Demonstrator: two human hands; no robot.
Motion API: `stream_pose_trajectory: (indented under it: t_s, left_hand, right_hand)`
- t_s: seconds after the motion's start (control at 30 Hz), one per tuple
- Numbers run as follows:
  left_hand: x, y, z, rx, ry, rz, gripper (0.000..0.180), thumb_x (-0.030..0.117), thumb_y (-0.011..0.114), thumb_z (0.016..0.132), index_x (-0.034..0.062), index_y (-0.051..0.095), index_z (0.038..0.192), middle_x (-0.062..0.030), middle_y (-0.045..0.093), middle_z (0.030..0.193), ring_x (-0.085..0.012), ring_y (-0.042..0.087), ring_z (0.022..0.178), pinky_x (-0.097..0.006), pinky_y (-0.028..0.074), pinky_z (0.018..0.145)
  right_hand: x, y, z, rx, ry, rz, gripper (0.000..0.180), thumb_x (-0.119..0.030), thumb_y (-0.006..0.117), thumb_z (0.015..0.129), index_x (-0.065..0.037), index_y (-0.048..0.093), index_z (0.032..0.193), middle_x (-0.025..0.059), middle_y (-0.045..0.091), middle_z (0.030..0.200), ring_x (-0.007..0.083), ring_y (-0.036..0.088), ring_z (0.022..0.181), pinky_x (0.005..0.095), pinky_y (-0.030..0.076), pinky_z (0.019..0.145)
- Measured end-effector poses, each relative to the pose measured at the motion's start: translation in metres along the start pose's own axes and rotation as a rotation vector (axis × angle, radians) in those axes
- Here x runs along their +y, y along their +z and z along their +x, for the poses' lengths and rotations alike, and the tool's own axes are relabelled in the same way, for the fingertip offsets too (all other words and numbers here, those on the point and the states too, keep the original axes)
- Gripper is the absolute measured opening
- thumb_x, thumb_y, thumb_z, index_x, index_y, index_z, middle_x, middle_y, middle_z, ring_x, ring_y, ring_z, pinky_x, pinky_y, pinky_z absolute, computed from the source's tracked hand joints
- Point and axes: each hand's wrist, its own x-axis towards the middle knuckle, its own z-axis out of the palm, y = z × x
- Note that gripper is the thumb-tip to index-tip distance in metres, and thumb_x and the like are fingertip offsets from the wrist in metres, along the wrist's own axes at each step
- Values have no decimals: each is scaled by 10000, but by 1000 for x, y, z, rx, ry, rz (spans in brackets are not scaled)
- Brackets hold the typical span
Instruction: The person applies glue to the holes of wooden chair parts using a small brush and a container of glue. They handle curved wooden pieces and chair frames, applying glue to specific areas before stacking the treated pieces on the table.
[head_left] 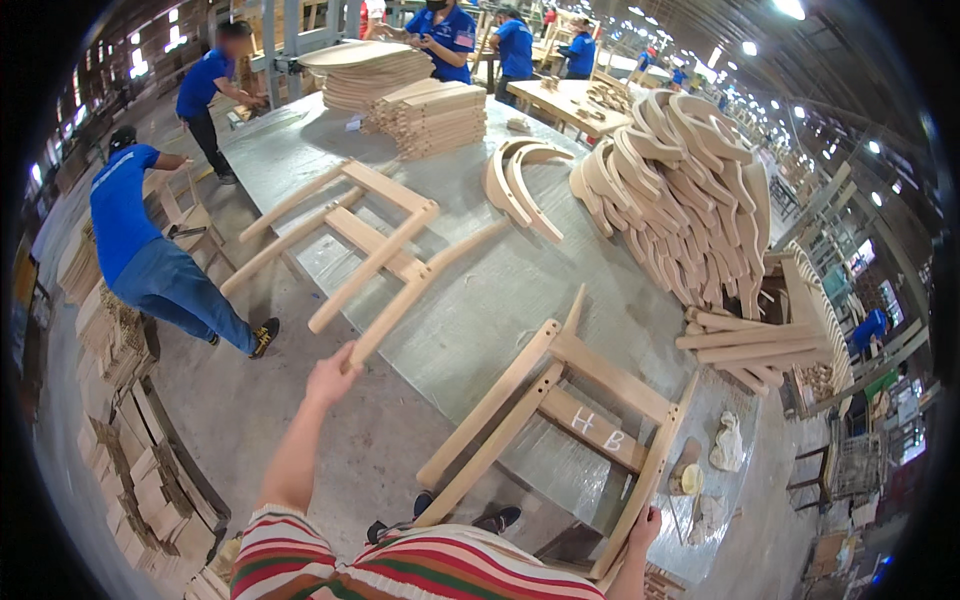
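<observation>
My left hand (pixel 333 378) is closed around the lower end of a leg on an unfinished wooden chair frame (pixel 365 238). That frame lies partly on the table, its other legs jutting past the left edge. Nearer to me, a second wooden chair frame (pixel 610 375) rests across the table, with white hand-drawn marks on its lower crosspiece. Dark holes show at its joints. At the lower right, my right hand (pixel 645 525) is closed at the outer side of this frame's right-hand leg; part of the hand is hidden by the wood.
Curved wooden parts (pixel 520 188) lie on the plastic-covered table (pixel 510 280). A tall pile of curved pieces (pixel 680 190) stands right, beside loose wooden bars (pixel 760 340). Stacked boards (pixel 430 120) sit at the back. A small tub (pixel 686 480) and white cloth (pixel 727 443) lie right. A co-worker (pixel 150 240) stands left.
</observation>
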Motion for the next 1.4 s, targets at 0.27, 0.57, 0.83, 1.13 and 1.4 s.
stream_pose_trajectory:
  t_s: [0.27,0.57,0.83,1.13,1.4]
  left_hand:
    - [31,21,38,511,221,222,379,275,591,824,101,559,1159,-172,603,992,-359,522,980,-428,424,877]
    - [65,120,-131,-671,-310,-720,361,330,628,851,74,509,1077,-61,566,814,-144,581,662,-298,516,552]
    - [-7,84,-107,-386,-350,-790,329,364,624,850,70,532,966,-30,553,760,-121,550,547,-270,488,459]
    - [-53,28,-2,290,-561,-460,549,498,627,794,86,538,1146,-94,580,1023,-222,573,917,-385,460,750]
    - [-25,-1,6,506,29,545,492,332,626,812,203,463,1257,-82,561,1001,-288,527,1008,-445,450,825]
  right_hand:
    - [-12,1,-4,-55,-1,-105,301,-253,484,910,36,548,966,207,598,852,331,579,803,402,444,730]
    - [-15,5,4,-112,0,-190,241,-196,487,896,39,537,892,223,563,830,371,548,800,422,426,725]
    - [-68,75,-9,-165,-100,-164,284,-252,514,873,29,547,899,251,578,877,411,557,853,458,433,741]
    - [-179,151,-10,-347,-155,-87,329,-288,523,864,38,555,895,243,595,871,405,573,848,456,444,735]
    - [-171,150,0,-456,-163,-61,323,-261,537,852,47,552,949,245,596,885,395,577,858,440,447,755]
